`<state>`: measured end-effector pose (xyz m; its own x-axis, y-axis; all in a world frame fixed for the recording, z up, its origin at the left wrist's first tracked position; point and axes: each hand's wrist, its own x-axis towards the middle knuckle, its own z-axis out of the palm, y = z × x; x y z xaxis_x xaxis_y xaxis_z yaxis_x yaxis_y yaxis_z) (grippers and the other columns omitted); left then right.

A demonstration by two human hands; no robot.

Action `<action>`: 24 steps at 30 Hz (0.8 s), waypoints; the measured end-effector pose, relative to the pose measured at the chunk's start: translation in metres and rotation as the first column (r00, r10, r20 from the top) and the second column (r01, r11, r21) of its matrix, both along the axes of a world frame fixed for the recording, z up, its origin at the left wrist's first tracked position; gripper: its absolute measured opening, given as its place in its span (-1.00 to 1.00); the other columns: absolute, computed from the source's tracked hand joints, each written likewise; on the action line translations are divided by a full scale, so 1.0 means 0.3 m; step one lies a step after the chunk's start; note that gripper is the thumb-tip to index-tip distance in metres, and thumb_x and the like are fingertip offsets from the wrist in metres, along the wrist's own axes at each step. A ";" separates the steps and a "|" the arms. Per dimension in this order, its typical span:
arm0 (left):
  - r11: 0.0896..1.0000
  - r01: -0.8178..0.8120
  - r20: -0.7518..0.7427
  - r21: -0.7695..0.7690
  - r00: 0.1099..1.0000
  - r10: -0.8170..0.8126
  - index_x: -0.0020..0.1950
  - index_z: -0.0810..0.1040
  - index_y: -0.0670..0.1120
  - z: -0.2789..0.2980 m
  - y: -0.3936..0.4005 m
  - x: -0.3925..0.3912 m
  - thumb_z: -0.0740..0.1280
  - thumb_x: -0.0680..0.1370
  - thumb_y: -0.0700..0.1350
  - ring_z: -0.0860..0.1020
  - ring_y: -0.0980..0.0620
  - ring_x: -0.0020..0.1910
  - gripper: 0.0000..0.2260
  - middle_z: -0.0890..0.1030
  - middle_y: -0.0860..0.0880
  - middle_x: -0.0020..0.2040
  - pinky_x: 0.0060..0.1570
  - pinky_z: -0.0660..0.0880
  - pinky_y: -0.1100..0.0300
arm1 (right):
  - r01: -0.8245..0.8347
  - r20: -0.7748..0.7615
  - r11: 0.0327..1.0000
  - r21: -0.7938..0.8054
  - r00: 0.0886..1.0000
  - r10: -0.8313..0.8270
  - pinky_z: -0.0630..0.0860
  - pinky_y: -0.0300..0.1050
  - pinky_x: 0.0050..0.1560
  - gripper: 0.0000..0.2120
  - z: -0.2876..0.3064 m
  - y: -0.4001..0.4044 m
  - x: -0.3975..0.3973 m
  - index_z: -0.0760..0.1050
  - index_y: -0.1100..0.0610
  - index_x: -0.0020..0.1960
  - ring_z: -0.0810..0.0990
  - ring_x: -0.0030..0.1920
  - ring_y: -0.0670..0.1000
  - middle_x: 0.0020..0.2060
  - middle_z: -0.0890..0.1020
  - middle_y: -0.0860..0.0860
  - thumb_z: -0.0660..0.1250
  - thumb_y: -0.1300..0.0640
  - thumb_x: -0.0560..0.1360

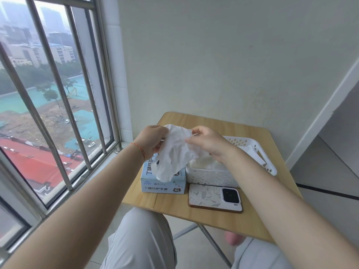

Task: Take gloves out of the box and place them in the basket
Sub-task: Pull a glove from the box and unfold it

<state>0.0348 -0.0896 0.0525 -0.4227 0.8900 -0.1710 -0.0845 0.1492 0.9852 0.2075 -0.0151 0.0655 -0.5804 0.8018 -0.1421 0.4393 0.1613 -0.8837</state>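
A: So where are we? Our left hand (153, 139) pinches 1 white glove (172, 154) above the blue box (162, 186).

B: Yep, and our right hand (208, 143) grips its other edge, left of the white basket (213, 176). The phone (214, 197) lies near us.

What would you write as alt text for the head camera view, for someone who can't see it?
Two bare hands, left hand and right hand, hold a white glove above a blue glove box and a white perforated basket on a small wooden table. A phone lies in front of the basket, by a barred window.
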 end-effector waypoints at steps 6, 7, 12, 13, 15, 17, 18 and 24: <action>0.985 0.008 -0.086 -0.173 0.996 -0.024 -0.16 0.55 -0.21 -0.003 -0.023 -0.031 0.14 0.52 -0.34 0.31 -0.02 -0.44 -0.79 0.35 -0.05 -0.42 -0.15 0.51 0.08 | 0.239 -0.125 0.970 -0.041 0.962 -0.242 0.38 -0.07 -0.22 -0.86 0.019 0.026 0.023 0.58 0.11 -0.18 0.53 -0.22 0.06 -0.26 0.55 0.06 0.36 0.04 0.38; 0.976 0.031 -0.143 -0.214 0.988 -0.062 -0.13 0.59 -0.20 0.002 -0.032 -0.033 0.11 0.50 -0.36 0.36 -0.02 -0.41 -0.74 0.39 -0.07 -0.39 -0.10 0.54 0.05 | 0.251 -0.137 0.968 -0.024 0.958 -0.252 0.34 -0.11 -0.25 -0.90 0.030 0.023 0.028 0.55 0.09 -0.23 0.49 -0.26 0.05 -0.30 0.52 0.07 0.34 0.07 0.41; 0.981 0.190 -0.225 0.036 0.958 -0.177 0.11 0.62 -0.09 0.052 -0.050 -0.005 0.18 0.53 -0.26 0.60 -0.06 0.14 -0.72 0.65 -0.12 0.16 0.31 0.45 -0.04 | 0.131 -0.113 0.991 0.038 0.986 -0.126 0.27 -0.18 -0.36 -0.83 0.109 -0.035 0.029 0.62 0.12 -0.20 0.42 -0.32 0.01 -0.32 0.49 0.05 0.25 0.14 0.40; 0.955 0.281 -0.209 0.098 0.944 -0.256 0.16 0.62 -0.07 0.061 -0.052 0.012 0.25 0.51 -0.16 0.57 -0.05 0.22 -0.73 0.65 -0.09 0.17 0.35 0.39 -0.02 | 0.093 -0.085 0.994 0.052 0.993 -0.088 0.29 -0.19 -0.36 -0.80 0.123 -0.046 0.027 0.65 0.13 -0.21 0.44 -0.34 0.00 -0.35 0.50 0.03 0.25 0.12 0.40; 0.892 0.432 -0.226 0.134 0.889 -0.397 0.16 0.62 -0.04 0.066 -0.041 0.044 0.39 0.46 -0.08 0.56 -0.12 0.25 -0.72 0.65 -0.12 0.16 0.32 0.40 -0.04 | 0.033 -0.049 0.997 0.071 0.998 -0.029 0.36 -0.16 -0.31 -0.79 0.151 -0.070 0.023 0.68 0.09 -0.20 0.48 -0.33 0.00 -0.34 0.51 0.04 0.28 0.08 0.39; 0.860 0.492 -0.226 0.137 0.861 -0.456 0.08 0.64 -0.09 0.072 -0.038 0.073 0.44 0.44 -0.12 0.62 -0.17 0.11 -0.77 0.67 -0.17 0.07 0.21 0.49 -0.05 | 0.038 -0.037 0.995 0.090 0.999 -0.035 0.37 -0.20 -0.35 -0.79 0.174 -0.081 0.029 0.65 0.13 -0.24 0.48 -0.38 0.00 -0.37 0.50 0.05 0.27 0.07 0.40; 0.862 0.488 -0.206 0.135 0.865 -0.457 0.04 0.64 -0.12 0.073 -0.035 0.076 0.45 0.43 -0.12 0.64 -0.16 0.02 -0.80 0.68 -0.17 0.01 0.15 0.52 -0.02 | 0.069 -0.037 0.992 0.101 0.997 -0.066 0.34 -0.27 -0.44 -0.79 0.182 -0.079 0.034 0.61 0.14 -0.26 0.44 -0.43 0.00 -0.41 0.46 0.04 0.25 0.08 0.42; 0.820 0.563 -0.127 -0.104 0.810 -0.573 0.19 0.55 -0.35 0.012 -0.039 0.054 0.35 0.58 -0.20 0.64 -0.10 0.02 -0.73 0.65 -0.24 0.07 0.16 0.54 -0.06 | 0.258 -0.111 0.959 0.120 0.963 -0.245 0.30 -0.12 -0.26 -0.90 0.182 -0.026 0.063 0.48 0.07 -0.21 0.39 -0.29 0.02 -0.31 0.40 0.07 0.26 0.06 0.35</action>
